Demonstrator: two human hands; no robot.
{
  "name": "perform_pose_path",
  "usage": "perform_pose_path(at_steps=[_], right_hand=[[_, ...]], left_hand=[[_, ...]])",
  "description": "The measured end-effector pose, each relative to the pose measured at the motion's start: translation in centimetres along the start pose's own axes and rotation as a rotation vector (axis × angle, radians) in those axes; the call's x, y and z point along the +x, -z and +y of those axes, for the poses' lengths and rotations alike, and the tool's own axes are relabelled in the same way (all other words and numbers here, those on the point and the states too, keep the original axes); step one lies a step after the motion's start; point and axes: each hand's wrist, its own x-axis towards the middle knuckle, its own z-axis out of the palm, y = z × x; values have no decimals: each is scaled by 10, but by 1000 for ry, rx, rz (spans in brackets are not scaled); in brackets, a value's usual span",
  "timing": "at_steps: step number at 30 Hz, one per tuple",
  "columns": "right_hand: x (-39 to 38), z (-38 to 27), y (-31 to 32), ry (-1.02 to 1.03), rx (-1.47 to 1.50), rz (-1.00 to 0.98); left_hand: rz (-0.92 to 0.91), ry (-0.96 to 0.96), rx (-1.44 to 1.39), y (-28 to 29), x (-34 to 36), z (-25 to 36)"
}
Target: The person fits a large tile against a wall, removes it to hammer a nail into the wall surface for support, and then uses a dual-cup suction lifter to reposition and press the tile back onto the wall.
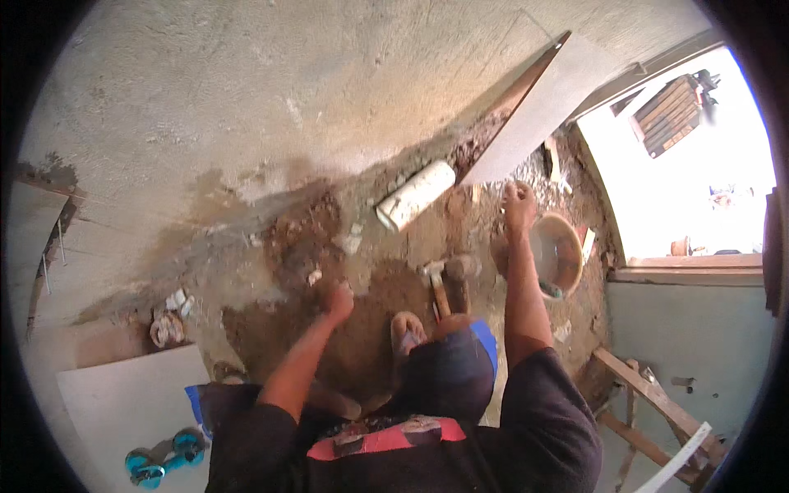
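Note:
My left hand (337,302) is closed above the dark, damp dirt (296,246), close to a small pale lump (315,277). Whether it holds anything is hidden. My right hand (519,207) reaches forward with curled fingers, beside the lower end of a leaning pale tile (534,107); I cannot make out anything in its grip. Under my right forearm stands a round bucket (578,267) with greyish contents. Between my arms lie a hammer (440,289) and a mallet (463,266), near my foot. A dirt-stained white cylinder (416,195) rests by the wall.
A rough plastered wall (246,90) rises ahead. At lower left, a teal double suction-cup lifter (167,460) sits on a large pale tile (136,390), near a crumpled lump (168,328). A wooden frame (649,394) stands at right, below a bright opening (690,181).

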Motion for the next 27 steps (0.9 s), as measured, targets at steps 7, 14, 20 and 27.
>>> perform_pose_path(at_steps=[7, 14, 20, 27], right_hand=[[104, -118, 24, 113, 45, 192], [244, -49, 52, 200, 320, 62], [243, -71, 48, 61, 352, -139], [188, -78, 92, 71, 655, -117]], left_hand=[[-94, -267, 214, -64, 12, -39], [125, -171, 115, -31, -15, 2], [-165, -109, -18, 16, 9, 12], [229, 31, -309, 95, 27, 83]])
